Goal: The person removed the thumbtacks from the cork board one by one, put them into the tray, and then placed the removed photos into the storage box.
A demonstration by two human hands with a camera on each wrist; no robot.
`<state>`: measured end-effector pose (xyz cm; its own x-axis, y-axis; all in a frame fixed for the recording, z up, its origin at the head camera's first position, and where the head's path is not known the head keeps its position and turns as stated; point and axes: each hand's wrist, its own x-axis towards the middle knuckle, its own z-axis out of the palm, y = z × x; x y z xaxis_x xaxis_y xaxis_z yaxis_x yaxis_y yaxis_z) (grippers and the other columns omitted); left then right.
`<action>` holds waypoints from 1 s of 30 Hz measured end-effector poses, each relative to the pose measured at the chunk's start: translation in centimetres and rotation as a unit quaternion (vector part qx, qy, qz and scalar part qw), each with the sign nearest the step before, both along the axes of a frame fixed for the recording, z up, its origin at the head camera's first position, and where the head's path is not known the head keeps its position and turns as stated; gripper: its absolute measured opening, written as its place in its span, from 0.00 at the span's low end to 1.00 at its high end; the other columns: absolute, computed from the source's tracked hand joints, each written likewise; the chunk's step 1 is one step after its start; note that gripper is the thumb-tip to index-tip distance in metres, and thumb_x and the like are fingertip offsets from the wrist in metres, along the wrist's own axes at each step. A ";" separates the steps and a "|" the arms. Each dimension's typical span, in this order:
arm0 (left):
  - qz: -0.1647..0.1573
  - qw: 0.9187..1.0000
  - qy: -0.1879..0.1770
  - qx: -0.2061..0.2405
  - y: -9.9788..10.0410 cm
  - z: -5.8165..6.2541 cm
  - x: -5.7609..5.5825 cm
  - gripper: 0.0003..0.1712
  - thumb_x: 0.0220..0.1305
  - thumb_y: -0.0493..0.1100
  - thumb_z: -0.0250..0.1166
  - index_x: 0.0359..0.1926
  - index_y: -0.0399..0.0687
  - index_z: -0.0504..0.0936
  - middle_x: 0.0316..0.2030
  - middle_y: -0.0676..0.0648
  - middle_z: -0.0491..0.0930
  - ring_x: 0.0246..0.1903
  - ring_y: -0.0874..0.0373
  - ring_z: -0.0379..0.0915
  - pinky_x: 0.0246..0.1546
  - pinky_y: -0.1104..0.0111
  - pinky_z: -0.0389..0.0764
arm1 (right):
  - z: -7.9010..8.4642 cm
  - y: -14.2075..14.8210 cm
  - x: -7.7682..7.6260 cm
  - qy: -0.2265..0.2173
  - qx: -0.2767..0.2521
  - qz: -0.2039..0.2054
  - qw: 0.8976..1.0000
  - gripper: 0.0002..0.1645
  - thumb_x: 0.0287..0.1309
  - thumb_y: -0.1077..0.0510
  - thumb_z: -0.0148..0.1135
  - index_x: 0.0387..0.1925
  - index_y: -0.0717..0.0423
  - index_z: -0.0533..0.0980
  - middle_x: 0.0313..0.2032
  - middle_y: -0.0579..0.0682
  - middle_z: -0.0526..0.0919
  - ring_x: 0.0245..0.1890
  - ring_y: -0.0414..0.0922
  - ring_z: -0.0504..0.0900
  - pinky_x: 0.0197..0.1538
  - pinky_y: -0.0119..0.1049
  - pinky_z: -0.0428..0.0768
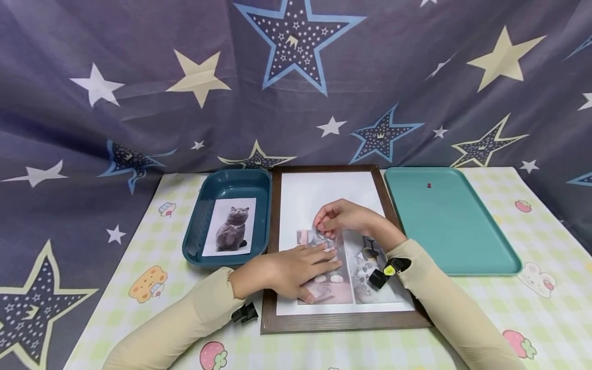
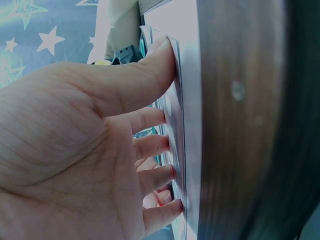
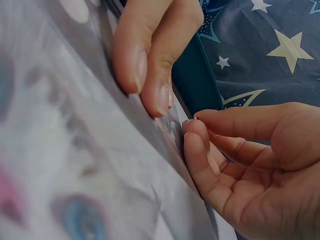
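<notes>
On the table lies a white board (image 1: pixel 330 195) in a brown wooden frame (image 1: pixel 347 322). Two cat photos lie side by side on its lower half: a pinkish left photo (image 1: pixel 336 294) and a right photo (image 1: pixel 363 270) of a white, blue-eyed cat. My left hand (image 1: pixel 296 270) rests on the left photo with fingers spread, thumb near its lower left edge. At that photo's top edge, my right hand (image 1: pixel 344 216) pinches a push pin (image 3: pixel 196 118) between thumb and fingertips; only a tiny reddish bit of it shows.
Left of the frame stands a dark blue tray (image 1: pixel 191 226) holding a grey cat photo (image 1: pixel 231 231). A green tray (image 1: pixel 462 226) lies to the right, with a red push pin (image 1: pixel 429 185) near its far edge. A star-patterned curtain (image 1: pixel 296 118) hangs behind the table.
</notes>
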<state>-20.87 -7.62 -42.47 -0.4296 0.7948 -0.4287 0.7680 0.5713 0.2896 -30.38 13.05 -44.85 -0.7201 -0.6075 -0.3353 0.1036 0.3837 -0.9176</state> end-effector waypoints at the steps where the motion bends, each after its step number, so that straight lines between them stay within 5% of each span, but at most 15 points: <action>1: 0.000 1.000 0.001 0.001 0.0 0.0 0.0 0.49 0.70 0.57 0.63 0.82 0.58 0.48 0.83 0.51 0.41 0.82 0.53 0.33 0.82 0.53 0.42 | 0.0 0.0 0.1 0.001 0.000 -0.002 1.000 0.11 0.66 0.69 0.60 0.48 0.71 0.79 0.29 0.47 0.84 0.28 0.39 0.80 0.33 0.27 0.81; 11: -0.001 1.000 0.005 -0.007 0.0 0.2 0.2 0.49 0.70 0.58 0.63 0.82 0.60 0.47 0.83 0.52 0.40 0.82 0.54 0.32 0.82 0.53 0.43 | 0.7 -0.2 0.6 0.008 0.004 -0.019 1.000 0.12 0.67 0.68 0.58 0.48 0.72 0.79 0.31 0.48 0.84 0.30 0.40 0.82 0.36 0.29 0.83; 30: -0.001 1.000 0.018 -0.006 0.0 0.0 0.2 0.49 0.69 0.58 0.64 0.82 0.59 0.48 0.83 0.53 0.41 0.82 0.54 0.31 0.82 0.55 0.43 | 4.7 -0.5 1.2 0.116 0.034 0.021 0.992 0.13 0.68 0.66 0.56 0.47 0.71 0.81 0.35 0.52 0.87 0.32 0.42 0.85 0.41 0.36 0.86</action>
<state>-20.71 -7.58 -42.51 -0.4429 0.7913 -0.4215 0.7797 0.5720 0.2547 -29.23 12.51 -40.20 -0.7575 -0.6202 -0.2041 -0.1254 0.4450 -0.8867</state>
